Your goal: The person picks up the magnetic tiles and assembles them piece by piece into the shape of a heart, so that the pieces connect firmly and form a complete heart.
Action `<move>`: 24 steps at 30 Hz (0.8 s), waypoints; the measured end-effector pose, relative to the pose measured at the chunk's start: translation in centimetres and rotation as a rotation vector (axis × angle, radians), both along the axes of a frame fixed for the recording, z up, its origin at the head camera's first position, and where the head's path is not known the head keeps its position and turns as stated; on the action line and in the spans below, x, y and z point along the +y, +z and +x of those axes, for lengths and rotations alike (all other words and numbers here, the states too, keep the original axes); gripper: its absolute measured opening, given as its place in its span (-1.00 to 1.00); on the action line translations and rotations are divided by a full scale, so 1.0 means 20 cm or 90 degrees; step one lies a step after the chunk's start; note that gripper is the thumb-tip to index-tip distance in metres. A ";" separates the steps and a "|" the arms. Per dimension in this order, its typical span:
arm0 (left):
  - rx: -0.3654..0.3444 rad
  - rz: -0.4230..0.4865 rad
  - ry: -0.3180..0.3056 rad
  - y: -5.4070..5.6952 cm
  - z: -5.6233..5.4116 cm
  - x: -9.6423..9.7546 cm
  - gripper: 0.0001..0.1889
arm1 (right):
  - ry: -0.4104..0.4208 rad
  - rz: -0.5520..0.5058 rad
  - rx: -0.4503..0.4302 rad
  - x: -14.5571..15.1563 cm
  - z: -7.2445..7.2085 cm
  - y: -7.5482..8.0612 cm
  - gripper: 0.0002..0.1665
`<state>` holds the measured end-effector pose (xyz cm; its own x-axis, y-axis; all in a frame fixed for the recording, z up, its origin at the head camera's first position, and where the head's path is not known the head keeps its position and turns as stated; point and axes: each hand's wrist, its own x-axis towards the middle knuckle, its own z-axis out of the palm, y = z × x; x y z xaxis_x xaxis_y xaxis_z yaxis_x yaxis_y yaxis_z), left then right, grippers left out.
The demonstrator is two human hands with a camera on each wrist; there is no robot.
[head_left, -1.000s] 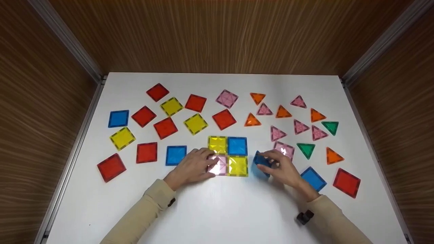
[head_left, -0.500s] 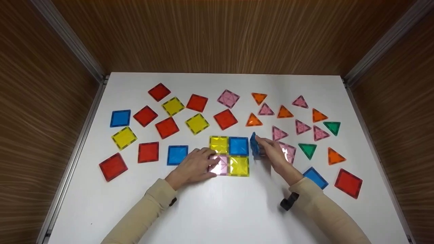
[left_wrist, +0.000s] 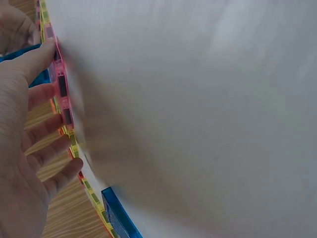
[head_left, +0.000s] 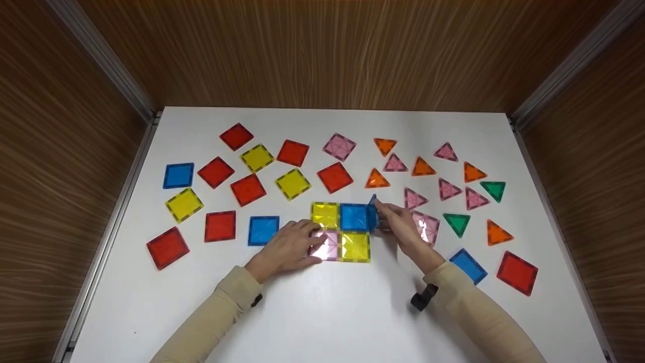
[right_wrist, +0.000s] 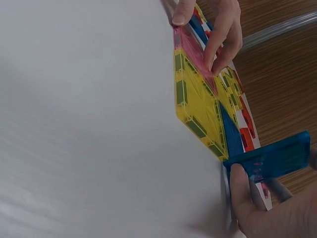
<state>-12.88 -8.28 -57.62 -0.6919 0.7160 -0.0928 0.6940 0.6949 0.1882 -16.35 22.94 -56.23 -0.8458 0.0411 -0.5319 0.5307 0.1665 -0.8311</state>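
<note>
The right hand (head_left: 403, 229) pinches an upright translucent blue plastic square (head_left: 372, 217) at a flat blue square's (head_left: 353, 218) edge. The left hand (head_left: 288, 249), fingers spread, touches a translucent pink square (head_left: 331, 248); another pink square (head_left: 427, 227) lies partly behind the right hand.

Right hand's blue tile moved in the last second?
Yes: the held blue tile moved left and away from the person, from beside the nearest yellow tile to the right edge of the flat blue tile.

Left hand (left_wrist: 14, 153) frame left, fingers spread at pink tile (left_wrist: 65, 104); right hand (left_wrist: 14, 27) upper left; blue tile (left_wrist: 119, 215) bottom, left-of-centre.
</note>
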 end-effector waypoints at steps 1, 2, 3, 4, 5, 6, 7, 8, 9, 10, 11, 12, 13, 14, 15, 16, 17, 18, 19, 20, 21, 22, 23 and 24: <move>0.000 0.001 0.000 0.00 0.00 0.00 -0.36 | 0.000 0.001 0.003 0.00 0.00 0.00 -0.10; -0.001 0.002 0.001 0.00 0.00 0.00 -0.36 | -0.003 0.002 0.005 0.00 0.00 0.00 -0.10; -0.002 0.002 0.001 0.00 0.00 0.00 -0.37 | -0.005 0.002 0.008 0.00 0.01 0.00 -0.10; -0.003 0.001 0.001 0.00 0.00 0.00 -0.37 | -0.004 0.002 0.014 0.00 0.01 0.00 -0.10; -0.005 0.001 0.002 0.00 0.00 0.01 -0.37 | -0.008 0.001 0.017 0.00 0.02 0.00 -0.12; -0.006 0.001 0.003 0.00 0.00 0.01 -0.37 | -0.011 -0.001 0.020 0.01 0.02 0.00 -0.13; -0.007 0.001 0.004 0.00 0.00 0.01 -0.37 | -0.014 -0.003 0.023 0.01 0.02 0.00 -0.14; -0.007 0.001 0.004 0.00 0.00 0.01 -0.38 | -0.016 -0.006 0.024 0.01 0.02 0.00 -0.14; -0.005 0.000 0.004 0.00 0.00 0.01 -0.38 | -0.017 -0.008 0.024 0.02 0.03 0.00 -0.14; -0.004 0.000 0.004 0.00 0.00 0.01 -0.38 | -0.016 -0.008 0.024 0.02 0.03 0.00 -0.15; -0.005 0.000 0.004 0.00 0.00 0.01 -0.38 | -0.014 -0.007 0.024 0.03 0.03 0.00 -0.16; -0.003 0.001 0.004 0.00 0.00 0.01 -0.38 | -0.008 -0.003 0.026 0.05 0.04 0.01 -0.16; -0.002 0.000 0.003 0.00 0.00 0.01 -0.38 | 0.002 0.008 0.032 0.07 0.04 0.01 -0.16; -0.002 0.000 0.002 0.00 0.00 0.01 -0.38 | 0.014 0.022 0.040 0.09 0.05 0.02 -0.16; -0.001 -0.001 0.002 0.00 0.00 0.01 -0.38 | 0.027 0.038 0.052 0.12 0.06 0.02 -0.17; 0.001 -0.002 0.002 0.00 0.00 0.01 -0.38 | 0.043 0.057 0.071 0.16 0.07 0.03 -0.18; 0.001 -0.002 0.002 0.00 0.00 0.01 -0.38 | 0.065 0.082 0.098 0.20 0.08 0.03 -0.19; 0.003 -0.003 0.002 -0.01 0.00 0.01 -0.38 | 0.085 0.114 0.128 0.24 0.09 0.03 -0.22; 0.005 -0.005 0.001 -0.01 0.00 0.01 -0.38 | 0.106 0.153 0.162 0.28 0.11 0.03 -0.24; 0.007 -0.006 0.000 -0.01 -0.01 0.01 -0.37 | 0.127 0.191 0.197 0.33 0.12 0.02 -0.27; 0.008 -0.005 0.000 -0.01 -0.01 0.01 -0.37 | 0.149 0.235 0.237 0.37 0.14 0.02 -0.31; 0.008 -0.006 0.000 -0.01 -0.01 0.00 -0.37 | 0.172 0.284 0.279 0.41 0.15 0.01 -0.34; 0.006 -0.005 0.001 -0.01 -0.01 0.00 -0.37 | 0.194 0.332 0.316 0.44 0.16 0.01 -0.38; 0.006 -0.005 0.001 -0.01 -0.01 0.00 -0.37 | 0.213 0.379 0.349 0.47 0.17 0.00 -0.40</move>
